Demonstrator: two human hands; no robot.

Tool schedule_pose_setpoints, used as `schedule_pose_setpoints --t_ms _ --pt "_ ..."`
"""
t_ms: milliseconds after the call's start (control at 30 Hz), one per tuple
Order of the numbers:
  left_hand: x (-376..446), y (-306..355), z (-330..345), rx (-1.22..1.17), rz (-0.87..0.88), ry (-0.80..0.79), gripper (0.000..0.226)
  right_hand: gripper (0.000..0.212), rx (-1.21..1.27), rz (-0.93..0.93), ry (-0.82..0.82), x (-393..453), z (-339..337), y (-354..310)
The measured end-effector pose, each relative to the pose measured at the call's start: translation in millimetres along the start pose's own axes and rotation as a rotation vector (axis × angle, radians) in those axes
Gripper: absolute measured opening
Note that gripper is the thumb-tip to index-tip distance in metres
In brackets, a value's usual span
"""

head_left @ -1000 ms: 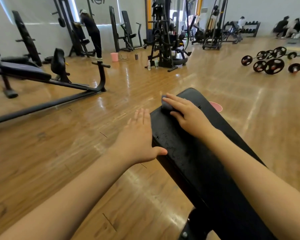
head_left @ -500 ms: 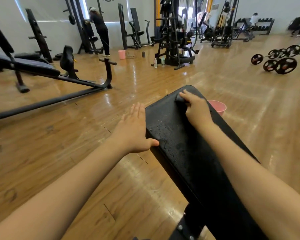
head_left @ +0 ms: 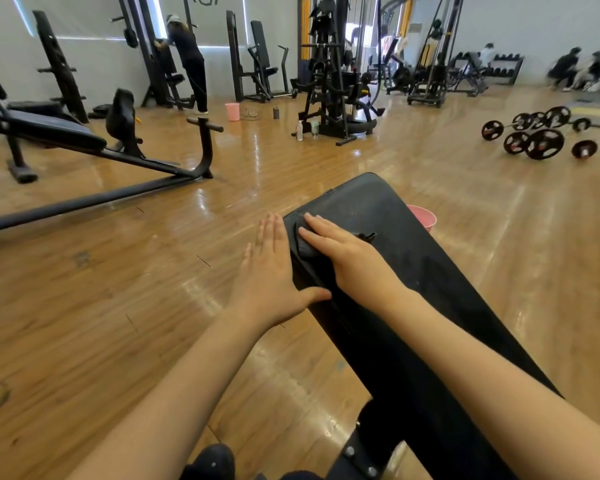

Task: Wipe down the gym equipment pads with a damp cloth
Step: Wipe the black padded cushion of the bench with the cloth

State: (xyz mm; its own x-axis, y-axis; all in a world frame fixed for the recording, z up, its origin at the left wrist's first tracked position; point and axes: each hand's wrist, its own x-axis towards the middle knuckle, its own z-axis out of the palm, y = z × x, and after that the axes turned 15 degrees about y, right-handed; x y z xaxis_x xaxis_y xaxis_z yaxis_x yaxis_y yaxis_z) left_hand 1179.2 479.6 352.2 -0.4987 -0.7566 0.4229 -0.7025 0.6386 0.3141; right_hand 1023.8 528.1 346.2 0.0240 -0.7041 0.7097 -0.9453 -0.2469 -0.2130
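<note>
Pink bucket [head_left: 423,216] behind bench pad [head_left: 413,271]; contents hidden.

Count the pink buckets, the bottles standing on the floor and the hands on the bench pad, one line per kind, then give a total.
Pink buckets: 2
Bottles on the floor: 3
Hands on the bench pad: 2, left hand and right hand
Total: 7

Under your right hand [head_left: 352,261] a soft dark cloth [head_left: 303,242], smooth black bench pad [head_left: 413,271], shiny wood floor [head_left: 118,289] beside your left hand [head_left: 269,282]
</note>
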Motion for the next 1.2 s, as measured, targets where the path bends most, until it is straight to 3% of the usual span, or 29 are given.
schedule_pose_setpoints --t_ms 167,333,433,567,867,1033,1200 --pt "0.3 4.6 2.3 0.07 -0.016 0.01 0.132 0.074 -0.076 -0.015 -0.011 6.4 -5.6 34.0" --pt "2.3 9.4 2.4 0.15 -0.029 0.002 0.132 0.076 -0.163 0.287 0.022 22.6 -17.2 90.1" --pt "2.2 11.3 3.0 0.16 -0.042 0.001 0.132 0.066 -0.124 0.458 0.077 35.0 -23.0 118.6" --pt "1.2 9.9 4.4 0.128 -0.044 0.007 0.132 0.051 -0.03 0.549 0.153 28.1 -15.6 114.3" --pt "0.8 10.2 2.8 0.141 -0.033 -0.008 0.132 0.056 -0.015 0.755 0.332 34.5 -5.6 110.7" --pt "0.2 11.5 2.2 0.145 -0.029 -0.007 0.131 0.064 -0.017 0.713 0.323 32.6 -1.8 93.8" --pt "0.0 12.2 2.7 0.127 -0.033 0.004 0.13 0.06 0.07 0.357 0.252 -21.0 8.3 20.4"
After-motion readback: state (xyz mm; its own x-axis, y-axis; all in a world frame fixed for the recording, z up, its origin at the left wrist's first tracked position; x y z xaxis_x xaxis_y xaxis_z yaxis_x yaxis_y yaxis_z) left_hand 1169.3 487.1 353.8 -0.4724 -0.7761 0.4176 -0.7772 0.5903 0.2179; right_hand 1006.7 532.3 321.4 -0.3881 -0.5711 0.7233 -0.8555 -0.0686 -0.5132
